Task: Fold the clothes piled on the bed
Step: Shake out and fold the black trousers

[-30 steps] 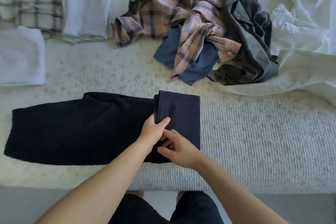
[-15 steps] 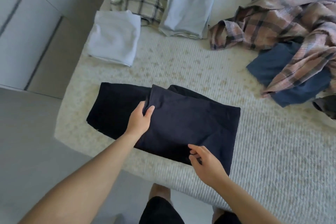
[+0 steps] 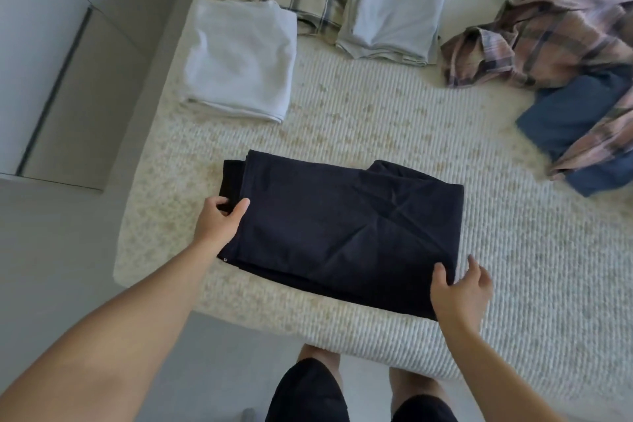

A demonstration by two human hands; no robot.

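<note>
The left hand [image 3: 219,221] reaches out on a bare forearm from the near left, its thumb and curled fingers pinching the left edge of the dark navy folded cloth garment [image 3: 342,229]. The right hand [image 3: 459,288] comes in from the near right with its thumb laid on the garment's near right corner and its fingers loosely spread just beside that edge.

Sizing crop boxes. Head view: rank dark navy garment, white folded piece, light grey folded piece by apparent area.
1. dark navy garment, clearly largest, though it lies nearest the camera.
2-3. white folded piece and light grey folded piece look alike; the grey one runs off the top edge, so no ranking.
</note>
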